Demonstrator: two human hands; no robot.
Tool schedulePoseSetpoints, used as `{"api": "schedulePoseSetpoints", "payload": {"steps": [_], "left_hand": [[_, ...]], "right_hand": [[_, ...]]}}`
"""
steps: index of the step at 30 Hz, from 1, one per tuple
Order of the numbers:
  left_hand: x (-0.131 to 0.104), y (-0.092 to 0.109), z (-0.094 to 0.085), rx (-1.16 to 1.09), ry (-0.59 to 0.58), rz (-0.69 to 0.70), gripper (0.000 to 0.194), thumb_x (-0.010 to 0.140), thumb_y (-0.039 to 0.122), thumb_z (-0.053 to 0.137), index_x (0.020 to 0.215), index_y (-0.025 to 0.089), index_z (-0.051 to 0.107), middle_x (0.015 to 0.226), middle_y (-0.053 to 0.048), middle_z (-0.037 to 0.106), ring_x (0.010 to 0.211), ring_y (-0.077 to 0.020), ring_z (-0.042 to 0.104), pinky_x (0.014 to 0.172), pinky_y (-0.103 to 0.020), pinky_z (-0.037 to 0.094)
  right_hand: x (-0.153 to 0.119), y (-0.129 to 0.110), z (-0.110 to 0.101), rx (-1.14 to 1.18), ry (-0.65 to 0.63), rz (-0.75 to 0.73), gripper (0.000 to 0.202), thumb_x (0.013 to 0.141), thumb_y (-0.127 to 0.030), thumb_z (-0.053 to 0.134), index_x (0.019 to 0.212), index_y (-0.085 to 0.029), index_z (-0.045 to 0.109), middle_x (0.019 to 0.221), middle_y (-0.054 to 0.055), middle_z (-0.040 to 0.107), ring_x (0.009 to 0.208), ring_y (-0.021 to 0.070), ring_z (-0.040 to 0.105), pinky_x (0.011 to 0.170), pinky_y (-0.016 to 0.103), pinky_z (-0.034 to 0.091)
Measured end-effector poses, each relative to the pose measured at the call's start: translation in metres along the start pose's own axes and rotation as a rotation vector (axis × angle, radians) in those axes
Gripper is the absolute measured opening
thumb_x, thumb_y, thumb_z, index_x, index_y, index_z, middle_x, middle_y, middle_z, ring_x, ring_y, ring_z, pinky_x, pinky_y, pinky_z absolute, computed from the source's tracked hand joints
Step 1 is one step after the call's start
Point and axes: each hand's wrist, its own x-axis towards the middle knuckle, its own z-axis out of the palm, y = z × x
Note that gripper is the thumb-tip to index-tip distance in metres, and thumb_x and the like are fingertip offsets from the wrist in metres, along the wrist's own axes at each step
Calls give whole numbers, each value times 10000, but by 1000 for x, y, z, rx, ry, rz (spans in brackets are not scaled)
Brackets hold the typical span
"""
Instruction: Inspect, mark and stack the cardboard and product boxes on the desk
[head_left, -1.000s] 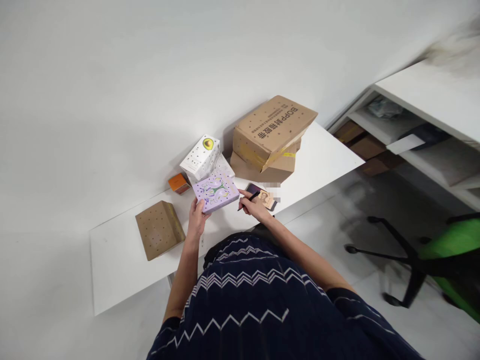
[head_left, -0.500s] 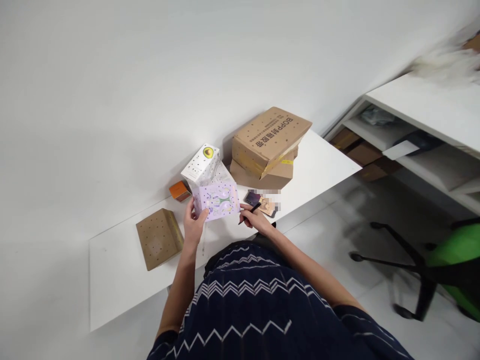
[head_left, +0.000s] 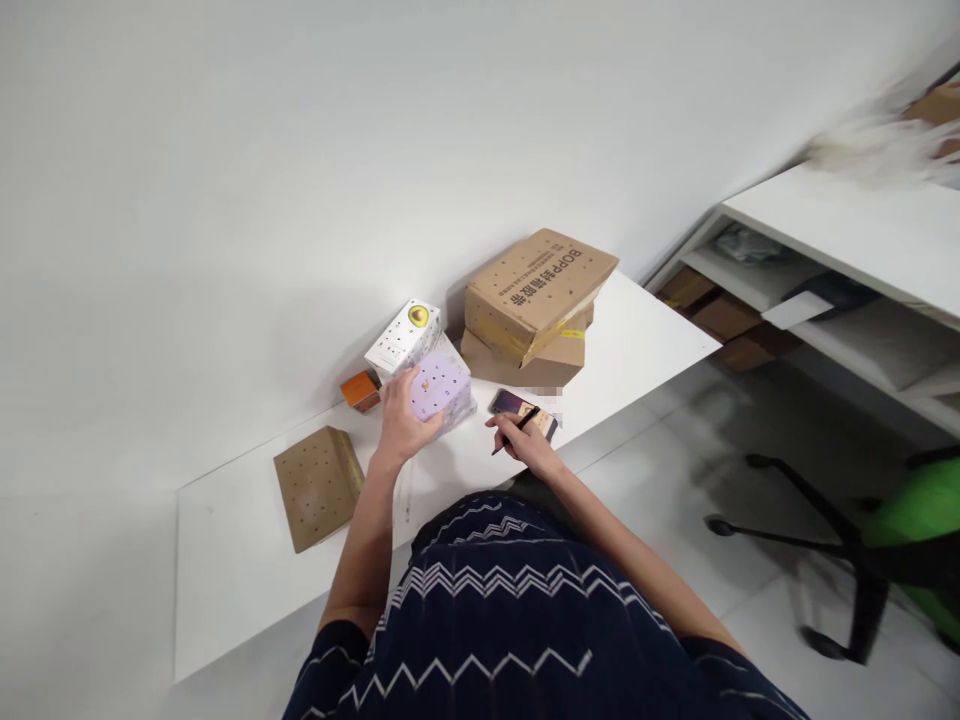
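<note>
A: How many things are in hand?
B: Two. The left hand (head_left: pixel 405 425) grips one lilac box (head_left: pixel 444 382), thumb on the near side, fingers over the far one. The right hand (head_left: pixel 531 447) pinches one black pen (head_left: pixel 529 416), tip pointing down and toward the left.

A: Where is the lilac box, exactly?
B: Over the middle of the white table (head_left: pixel 232 590), in front of the white boxes. I cannot tell whether its underside touches the tabletop. Small dark marks dot its upturned face.

A: Count the rest.
B: One white avocado box (head_left: pixel 403 340), with part of a second white box (head_left: pixel 448 352) beside it; one small orange box (head_left: pixel 358 391); one brown box (head_left: pixel 313 490) lying apart on the left; two cartons, the upper carton (head_left: pixel 534 285) set askew on the lower carton (head_left: pixel 566 358); one phone (head_left: pixel 504 402).

A: Anything in the way?
B: The lilac box partly hides the second white box, and the right hand and pen cover some of the phone. Off to the right stand one shelf unit (head_left: pixel 862 215) and one green chair (head_left: pixel 911 520).
</note>
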Motion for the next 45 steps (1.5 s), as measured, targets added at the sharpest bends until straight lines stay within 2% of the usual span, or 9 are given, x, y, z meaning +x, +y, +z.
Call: {"api": "schedulePoseSetpoints", "payload": {"steps": [10,15,18,23,28,32,36,41,45], "left_hand": [[2,-17,-7,22,-127,88,837,752,395,784,1461,271,357,1474,-140,430,1397,-348,364,1157,-573,298],[-22,-19,1,-111,24,-42,977,719,487,811,1512,304,272,1540,-146,265,1453,-381,246,1167,-618,273],[-35,-17,11,-217,100,-100,1002,703,461,828,1515,321,257,1500,-142,288,1436,-385,269,1148,-642,298],[-40,-18,24,-301,143,-201,1056,671,402,862,1522,336,241,1505,-139,303,1417,-391,317,1119,-664,336],[-32,-19,26,-346,128,-310,1075,664,382,870,1533,341,238,1514,-142,335,1368,-385,401,1056,-647,432],[-35,-15,21,-363,116,-273,1099,655,374,874,1540,346,223,1509,-145,348,1347,-373,436,1005,-599,504],[-56,-15,23,-265,75,-118,1043,711,373,833,1538,305,201,1500,-162,342,1412,-360,358,1056,-568,473],[-96,-21,44,-71,157,111,873,746,288,803,1448,289,283,1453,-163,330,1393,-345,375,1090,-568,428],[-129,-15,58,-159,119,-32,729,788,191,704,1401,320,331,1539,-169,179,1445,-369,303,993,-549,510]], "right_hand": [[-10,-21,2,183,-8,-48,422,838,-579,553,853,-174,668,568,-8,595,370,64,323,383,241,180],[-11,-37,-5,291,39,-79,432,867,-568,510,824,-180,694,788,45,676,417,75,409,389,258,271],[-12,-45,-15,218,116,-130,535,883,-649,457,748,-188,690,690,37,629,469,107,470,428,267,347],[-17,-51,-22,131,99,-197,760,886,-807,276,692,-192,678,397,-16,412,381,112,377,413,264,310],[-21,-58,-10,230,79,-199,776,839,-863,301,840,-190,689,538,24,614,424,129,503,442,268,401],[-18,-57,-3,326,201,-256,718,842,-849,336,859,-204,650,526,3,604,402,125,507,438,265,409],[-8,-42,2,406,313,-263,548,851,-755,486,915,-226,613,724,14,683,535,128,609,534,267,482],[-5,-21,22,297,250,-110,468,788,-660,640,1017,-253,597,1142,61,674,921,193,647,698,298,544],[-11,-12,32,133,252,-104,434,793,-625,631,994,-242,593,1027,42,636,903,195,572,658,278,503]]}}
